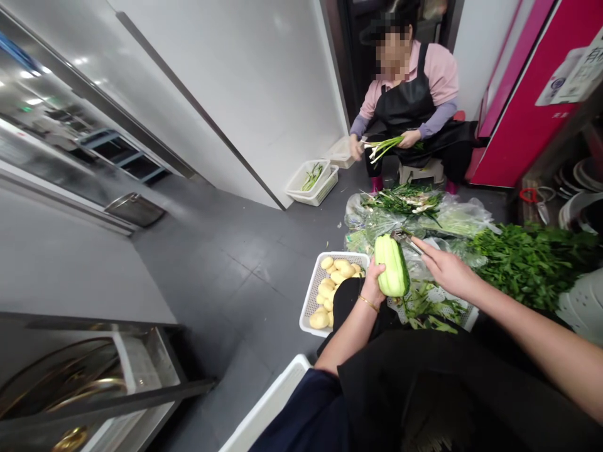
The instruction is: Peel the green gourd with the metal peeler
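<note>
My left hand (372, 285) grips a thick green gourd (391, 267), held upright in front of me. Pale peeled strips cover its left and front, while dark green skin stays on its right side. In my right hand (445, 267) is a peeler (414, 245) with a metal handle, its head close to the gourd's upper right edge. Whether the blade touches the skin I cannot tell. Below the gourd, green peelings and leaves (431, 304) lie over a white basket. To the left, a white basket (308, 307) holds several peeled potatoes (326, 289).
Across from me a seated co-worker (409, 94) holds green onions (386, 149). Bagged greens (405, 204) lie on the floor between us. Leafy herbs (527, 257) are heaped at right, near red-handled scissors (537, 198). White baskets (313, 191) stand by the wall; a metal rack (164, 395) is at lower left.
</note>
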The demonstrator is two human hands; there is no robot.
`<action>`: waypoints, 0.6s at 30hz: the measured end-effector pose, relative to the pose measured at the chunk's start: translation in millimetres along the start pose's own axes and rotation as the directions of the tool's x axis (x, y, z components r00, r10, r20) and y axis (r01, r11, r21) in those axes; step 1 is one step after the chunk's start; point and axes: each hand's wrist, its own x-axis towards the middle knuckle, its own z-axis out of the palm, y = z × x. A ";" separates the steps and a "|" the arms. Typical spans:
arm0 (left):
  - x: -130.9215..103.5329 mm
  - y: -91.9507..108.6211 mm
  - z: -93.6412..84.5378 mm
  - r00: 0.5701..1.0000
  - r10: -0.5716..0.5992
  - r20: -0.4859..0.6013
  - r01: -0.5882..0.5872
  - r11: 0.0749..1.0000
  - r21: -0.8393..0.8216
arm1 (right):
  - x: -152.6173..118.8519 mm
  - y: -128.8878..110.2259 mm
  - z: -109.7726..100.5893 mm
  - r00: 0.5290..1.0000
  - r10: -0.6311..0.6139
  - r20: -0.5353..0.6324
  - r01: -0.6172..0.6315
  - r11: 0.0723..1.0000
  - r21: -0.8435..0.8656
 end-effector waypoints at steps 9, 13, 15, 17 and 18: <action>7.8 17.3 -7.3 0.994 0.002 -0.112 -0.008 0.998 -0.057 | -114.8 44.9 -12.6 0.937 -0.147 0.318 0.112 0.986 0.126; 0.9 14.5 4.2 1.000 -0.022 -0.021 0.020 0.998 -0.061 | -53.0 15.1 -40.4 0.987 -0.104 0.120 0.094 0.992 0.079; -3.4 11.7 10.5 1.000 -0.003 -0.004 0.003 0.999 -0.042 | -18.2 -5.1 -38.4 0.996 -0.089 0.028 0.088 0.996 0.031; -6.2 11.2 13.6 1.000 0.023 -0.010 -0.023 0.999 -0.034 | -5.3 -15.6 -26.5 0.996 -0.087 -0.026 0.088 0.996 0.011; -6.7 12.1 13.6 0.999 0.032 -0.025 -0.033 0.999 -0.037 | -10.0 -15.4 -18.6 0.995 -0.099 -0.030 0.100 0.995 0.018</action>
